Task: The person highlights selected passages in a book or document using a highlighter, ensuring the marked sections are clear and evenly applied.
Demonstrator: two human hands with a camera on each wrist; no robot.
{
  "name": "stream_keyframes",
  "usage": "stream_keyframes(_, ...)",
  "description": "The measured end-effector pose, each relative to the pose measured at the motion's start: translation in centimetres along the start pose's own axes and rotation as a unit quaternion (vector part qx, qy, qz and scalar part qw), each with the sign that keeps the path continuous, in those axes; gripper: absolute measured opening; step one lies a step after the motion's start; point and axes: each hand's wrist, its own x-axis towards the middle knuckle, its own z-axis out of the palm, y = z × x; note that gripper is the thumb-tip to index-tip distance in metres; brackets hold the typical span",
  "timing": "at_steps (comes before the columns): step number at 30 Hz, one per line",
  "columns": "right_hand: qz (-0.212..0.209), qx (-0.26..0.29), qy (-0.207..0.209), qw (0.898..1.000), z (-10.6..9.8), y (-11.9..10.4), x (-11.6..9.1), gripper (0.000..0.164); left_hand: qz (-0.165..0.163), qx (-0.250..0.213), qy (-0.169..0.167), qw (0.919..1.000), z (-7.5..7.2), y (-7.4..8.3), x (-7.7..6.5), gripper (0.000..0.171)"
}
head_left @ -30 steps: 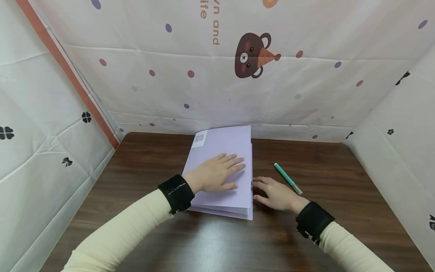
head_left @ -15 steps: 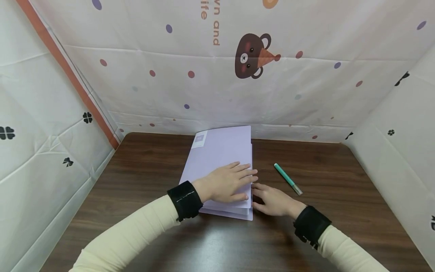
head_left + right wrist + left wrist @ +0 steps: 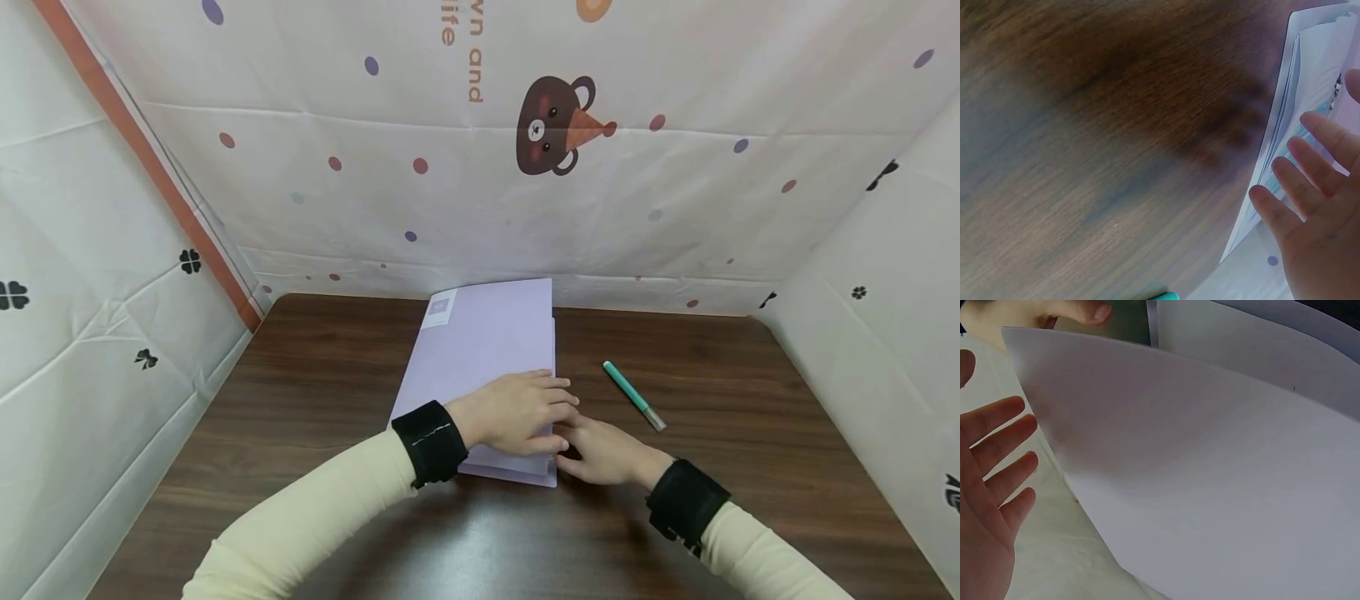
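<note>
A lilac folder [image 3: 487, 333] with a white label lies closed on the dark wooden table, its cover slightly raised at the near edge. Over its lower right part my left hand [image 3: 517, 414] reaches with fingers extended, the tips passing the right edge. My right hand [image 3: 607, 450] is at that same edge, its fingertips partly hidden behind the left hand. In the right wrist view the right fingers [image 3: 1294, 206] are straight and spread beside sheets [image 3: 1310, 75] inside the folder. The left wrist view shows the left palm [image 3: 985, 481] facing the pale cover [image 3: 1197, 487].
A teal marker pen [image 3: 634, 395] lies on the table [image 3: 720, 392] to the right of the folder, beyond the right hand. White printed cloth walls [image 3: 337, 200] close in the back and both sides. The folder's far edge reaches the back wall.
My left hand has slid right and towards me across the cover, and now meets the right hand at the edge. The right hand has shifted slightly nearer. Folder and marker pen keep their places.
</note>
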Motion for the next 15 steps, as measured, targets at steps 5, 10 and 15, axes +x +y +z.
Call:
stream_keyframes(5,0.008,0.011,-0.010,1.000,0.02,-0.05,-0.02,0.027,0.008,0.003,0.001,1.0000,-0.05,0.25,0.44,0.046)
stream_keyframes(10,0.007,0.016,-0.013,1.000,-0.02,-0.01,0.02,0.025,0.026,0.003,0.005,0.9997,0.17,0.36,0.85,0.043)
stream_keyframes(15,0.013,0.023,-0.016,1.000,0.09,0.09,0.08,0.025,0.040,0.010,0.013,0.9991,0.58,0.36,0.95,0.039)
